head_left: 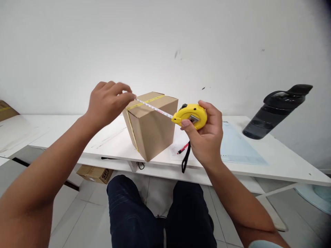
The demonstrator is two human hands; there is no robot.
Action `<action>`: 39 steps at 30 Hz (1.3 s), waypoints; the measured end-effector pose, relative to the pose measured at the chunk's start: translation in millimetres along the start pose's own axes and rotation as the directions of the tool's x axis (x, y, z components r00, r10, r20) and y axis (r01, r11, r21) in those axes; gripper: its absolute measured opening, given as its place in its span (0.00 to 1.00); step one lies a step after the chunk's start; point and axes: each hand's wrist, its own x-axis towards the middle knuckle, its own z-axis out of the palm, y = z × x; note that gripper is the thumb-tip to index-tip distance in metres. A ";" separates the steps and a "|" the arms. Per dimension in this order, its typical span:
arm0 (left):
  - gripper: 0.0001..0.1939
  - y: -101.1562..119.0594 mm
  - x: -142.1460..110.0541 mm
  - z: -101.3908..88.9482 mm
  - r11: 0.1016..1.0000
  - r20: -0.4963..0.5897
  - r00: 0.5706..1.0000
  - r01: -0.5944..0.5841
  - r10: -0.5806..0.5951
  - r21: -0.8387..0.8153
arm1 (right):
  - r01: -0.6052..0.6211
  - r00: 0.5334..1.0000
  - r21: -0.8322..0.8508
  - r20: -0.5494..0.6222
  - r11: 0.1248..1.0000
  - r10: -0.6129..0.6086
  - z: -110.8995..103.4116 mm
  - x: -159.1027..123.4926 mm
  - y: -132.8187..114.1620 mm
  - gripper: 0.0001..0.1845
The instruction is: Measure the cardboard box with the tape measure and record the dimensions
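My right hand point(204, 134) grips a yellow tape measure point(192, 115), thumb on its near side and a black wrist strap point(185, 160) dangling below. From its mouth the white blade point(155, 108) runs out to the left, pulled straight. At the far end, my left hand point(110, 100) pinches the blade's tip between thumb and fingers. Behind the blade stands a closed cardboard box point(157, 127) with yellow tape along its top and left side. The blade passes in front of the box's upper part; whether it touches the box I cannot tell.
The box stands on a white table point(108, 137) against a wall. A red pen point(183, 148) lies on paper, beside a light blue sheet point(238, 144). A dark water bottle point(274, 112) stands at right. Another carton point(94, 173) sits below the table; one more point(7, 110) is far left.
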 end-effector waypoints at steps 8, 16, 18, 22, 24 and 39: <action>0.13 -31.3 59.3 59.9 0.855 0.414 0.827 0.486 -0.381 -0.183 | 0.158 0.986 -0.336 0.096 0.929 -0.133 27.7 28.1 -0.6 0.23; 0.16 -29.2 74.1 60.7 0.799 0.535 0.733 0.579 -0.421 -0.164 | 0.187 0.971 -0.351 0.208 0.917 -0.118 42.5 49.3 -0.1 0.23; 0.20 -37.9 71.2 70.6 0.717 0.584 0.674 0.665 -0.453 -0.211 | 0.172 0.971 -0.336 0.219 0.926 -0.101 41.7 48.3 -0.6 0.23; 0.24 -49.5 63.7 87.3 0.616 0.707 0.569 0.751 -0.421 -0.238 | 0.106 0.976 -0.227 0.209 0.968 -0.058 39.7 46.5 6.4 0.28; 0.20 -51.2 62.5 87.5 0.597 0.678 0.596 0.751 -0.431 -0.281 | 0.039 0.984 -0.123 0.175 0.992 -0.017 38.8 51.6 19.6 0.34; 0.21 -7.6 -35.7 -18.7 0.082 0.814 0.453 0.886 -0.364 -0.456 | -0.581 0.809 0.489 0.433 0.650 0.397 35.0 162.9 182.9 0.24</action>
